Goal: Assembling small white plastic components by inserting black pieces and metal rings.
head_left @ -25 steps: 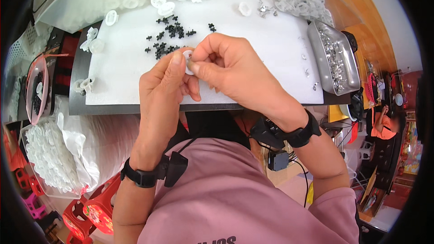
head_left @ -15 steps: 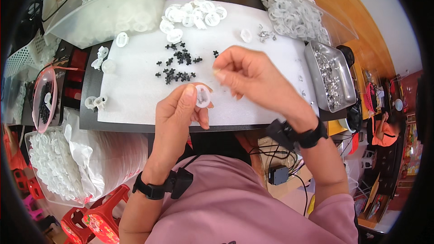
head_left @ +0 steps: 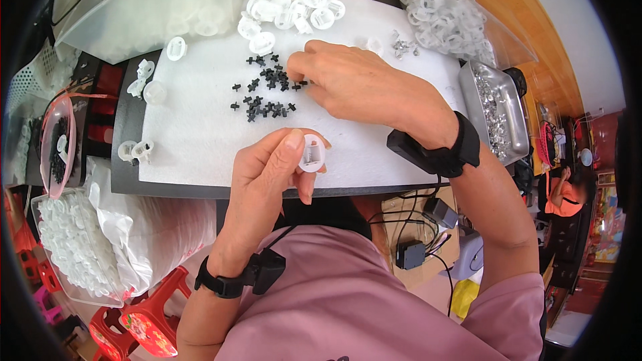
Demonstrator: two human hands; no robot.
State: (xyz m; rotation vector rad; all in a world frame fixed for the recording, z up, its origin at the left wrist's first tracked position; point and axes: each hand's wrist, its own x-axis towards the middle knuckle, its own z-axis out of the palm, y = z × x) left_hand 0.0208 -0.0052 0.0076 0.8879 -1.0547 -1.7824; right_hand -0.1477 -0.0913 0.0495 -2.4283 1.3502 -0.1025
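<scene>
Between thumb and fingers, my left hand [head_left: 264, 160] pinches a round white plastic cap [head_left: 312, 154] with a slotted centre, its face turned up near the table's front edge. My right hand [head_left: 361, 83] is over the white mat [head_left: 200, 150], at the right edge of a loose group of small black cross-shaped plastic pieces [head_left: 257, 108]. Its fingers are bent in; the fingertips are mostly hidden behind the hand, and whether they grip a piece does not show. More white caps [head_left: 291, 10] lie heaped beyond the black pieces.
Clear bins of white parts stand at the back left [head_left: 154, 20] and back right [head_left: 435, 13]. A metal tray [head_left: 465, 103] of small shiny parts sits at right, a pink basket [head_left: 48, 177] at left. Cables [head_left: 401, 217] hang below the table. A person in orange [head_left: 565, 199] is far right.
My right hand has moved left and away from me, from beside the cap to the black pieces. My left hand still holds the cap, now slightly nearer and more face-up.
</scene>
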